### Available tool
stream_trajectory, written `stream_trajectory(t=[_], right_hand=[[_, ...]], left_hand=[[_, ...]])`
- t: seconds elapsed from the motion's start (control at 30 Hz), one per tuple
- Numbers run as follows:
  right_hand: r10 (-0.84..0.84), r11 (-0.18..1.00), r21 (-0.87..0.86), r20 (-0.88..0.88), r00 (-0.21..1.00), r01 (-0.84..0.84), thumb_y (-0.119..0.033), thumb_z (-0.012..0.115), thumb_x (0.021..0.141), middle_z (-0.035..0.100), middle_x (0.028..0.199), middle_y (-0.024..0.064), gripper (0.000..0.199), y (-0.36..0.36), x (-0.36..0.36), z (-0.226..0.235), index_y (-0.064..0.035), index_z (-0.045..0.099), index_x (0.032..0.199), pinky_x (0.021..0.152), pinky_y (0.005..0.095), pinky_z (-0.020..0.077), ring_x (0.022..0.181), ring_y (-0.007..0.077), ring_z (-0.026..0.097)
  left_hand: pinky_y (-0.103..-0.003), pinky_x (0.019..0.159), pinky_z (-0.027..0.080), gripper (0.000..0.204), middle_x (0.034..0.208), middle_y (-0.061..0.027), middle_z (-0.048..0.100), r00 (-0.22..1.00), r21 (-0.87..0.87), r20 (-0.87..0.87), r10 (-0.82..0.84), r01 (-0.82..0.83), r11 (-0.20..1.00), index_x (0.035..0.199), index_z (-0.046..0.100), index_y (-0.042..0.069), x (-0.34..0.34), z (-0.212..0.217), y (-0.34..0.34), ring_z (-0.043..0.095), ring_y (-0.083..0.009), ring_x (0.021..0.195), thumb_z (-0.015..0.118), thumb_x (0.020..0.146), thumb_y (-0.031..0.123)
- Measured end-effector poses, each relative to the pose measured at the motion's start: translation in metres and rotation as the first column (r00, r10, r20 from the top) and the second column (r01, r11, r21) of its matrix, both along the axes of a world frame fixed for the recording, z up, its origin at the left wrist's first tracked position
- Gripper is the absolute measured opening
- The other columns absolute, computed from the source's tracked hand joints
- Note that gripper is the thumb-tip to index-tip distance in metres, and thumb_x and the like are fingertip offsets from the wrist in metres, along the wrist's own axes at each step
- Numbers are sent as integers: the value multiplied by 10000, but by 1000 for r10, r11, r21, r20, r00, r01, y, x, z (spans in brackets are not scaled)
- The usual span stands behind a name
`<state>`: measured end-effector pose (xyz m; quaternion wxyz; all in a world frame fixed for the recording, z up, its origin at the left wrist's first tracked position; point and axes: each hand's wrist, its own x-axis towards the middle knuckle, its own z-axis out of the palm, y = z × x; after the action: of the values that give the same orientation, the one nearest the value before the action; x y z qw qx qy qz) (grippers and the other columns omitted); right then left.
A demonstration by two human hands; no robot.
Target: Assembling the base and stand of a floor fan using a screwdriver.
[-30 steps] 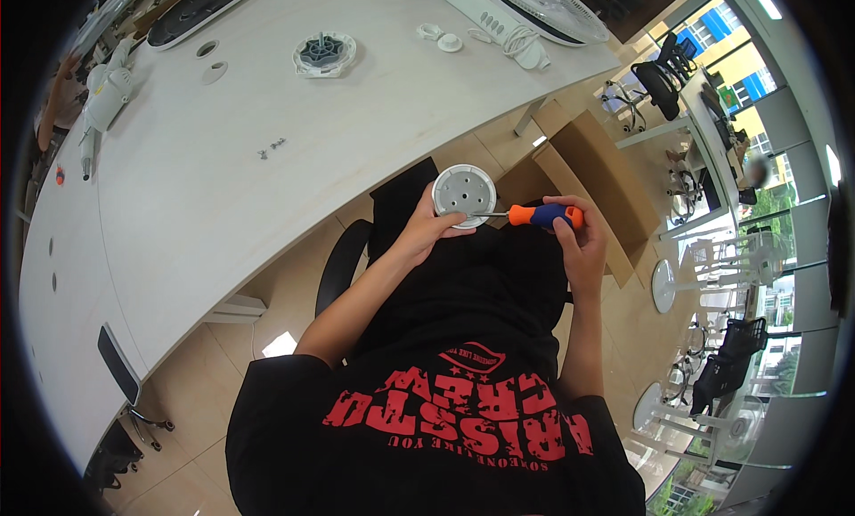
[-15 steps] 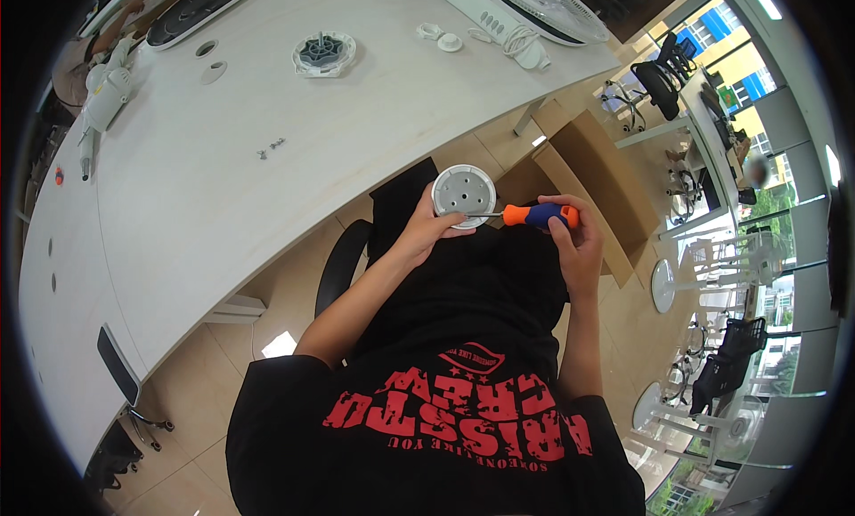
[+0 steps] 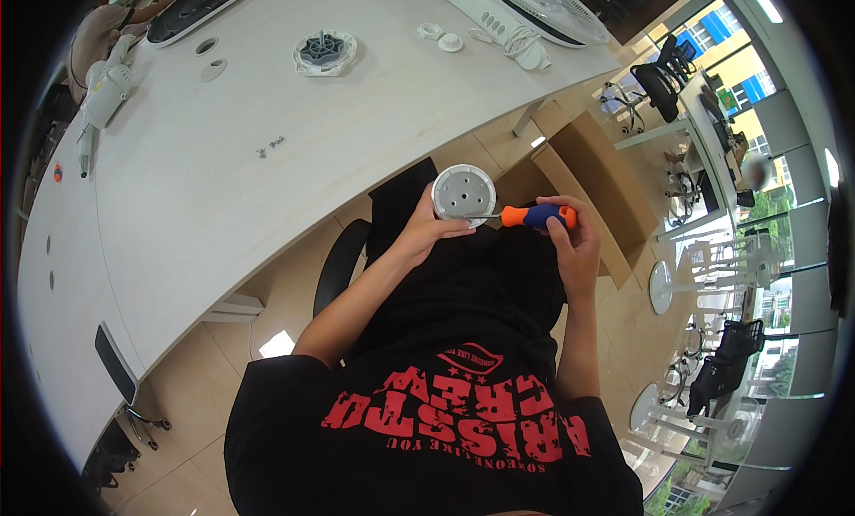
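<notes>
Above my lap, my left hand (image 3: 426,229) grips a round white cap-like part (image 3: 464,194) by its lower left rim. Its grey inner face, dotted with several holes, is turned toward me. My right hand (image 3: 577,235) is closed round the orange and blue handle of a screwdriver (image 3: 538,216). The shaft points left across the lower edge of the round part, close to my left thumb; whether its tip touches anything I cannot make out. Several small screws (image 3: 271,147) lie loose on the white table (image 3: 196,213).
On the table are a white round part with a grey star-shaped knob (image 3: 325,53), a white fan column with coiled cord (image 3: 499,26), a fan grille (image 3: 552,8) and a white fan motor unit (image 3: 105,96). An open cardboard box (image 3: 592,191) stands beyond my right hand. Another person (image 3: 93,40) is at far left.
Both hands keep nearly the same hold, with the screwdriver shifted very slightly left. At the far left, the other person has moved a little.
</notes>
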<state>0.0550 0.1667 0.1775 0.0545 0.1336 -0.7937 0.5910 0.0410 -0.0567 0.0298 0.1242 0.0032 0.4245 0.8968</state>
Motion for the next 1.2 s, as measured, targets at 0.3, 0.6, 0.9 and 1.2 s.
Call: stream_trajectory(t=[0.3,0.6,0.9,1.2], right_hand=[[4,1000,-19,12,1000,-4,-58,635,973,714,1196,149,265,2,1,-1,29,629,1223,927,318,589,1076,179,683],[-5,1000,-6,-24,1000,5,-55,633,977,715,1190,155,263,4,3,5,27,629,1227,921,327,596,1076,190,684],[-7,1000,8,-26,1000,7,-57,645,964,728,1171,153,268,4,2,2,19,640,1221,939,321,578,1074,187,688],[-22,994,104,-79,997,30,-36,652,929,745,1143,122,267,-4,9,13,19,659,1191,894,287,555,1005,148,682]], left_hand=[[-447,967,630,850,1449,-157,478,1000,10,7,-2,2,1000,1551,255,62,-1,-3,1,600,-290,1293,745,864,-39],[-461,976,630,808,1444,-140,499,999,10,32,13,-14,1000,1538,299,82,-2,-6,1,607,-283,1289,725,868,-67],[-462,976,630,812,1449,-140,493,1000,-6,27,10,-10,1000,1542,289,78,0,-2,1,606,-283,1288,728,872,-55],[-449,981,626,813,1439,-134,494,1000,-15,24,2,-1,1000,1527,303,77,1,2,1,596,-273,1300,755,864,-55]])
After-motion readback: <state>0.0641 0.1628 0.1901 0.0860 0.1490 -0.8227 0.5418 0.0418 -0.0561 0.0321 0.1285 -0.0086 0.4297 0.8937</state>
